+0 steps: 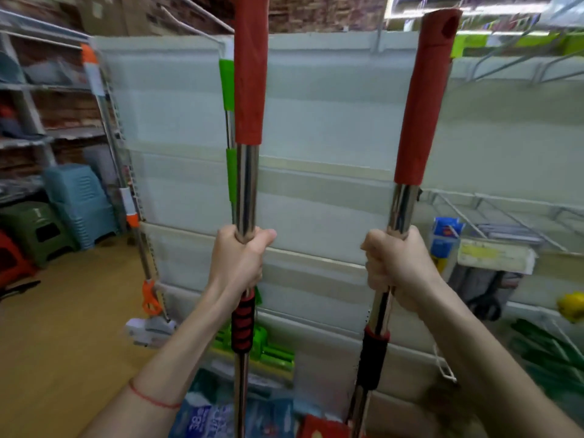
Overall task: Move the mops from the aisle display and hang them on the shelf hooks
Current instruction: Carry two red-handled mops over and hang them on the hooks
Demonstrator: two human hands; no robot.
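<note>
I hold two upright mops, each with a chrome pole and a red foam grip at the top. My left hand [238, 256] is closed around the pole of the left mop [248, 90]. My right hand [395, 270] grips the pole of the right mop [422, 105], which tilts slightly right and has a hanging hole in its tip. Both mop heads are out of sight below. Behind the left mop, a green-handled mop [228, 86] hangs against the white shelf back panel [325, 121]. An orange-trimmed mop [132, 216] hangs at the panel's left edge.
Wire hooks [196, 26] stick out at the top of the panel. Stacked plastic stools [76, 203] stand on the floor at left. A wire shelf [505, 213] with packaged goods is at right. Blue packages [221, 415] lie at my feet.
</note>
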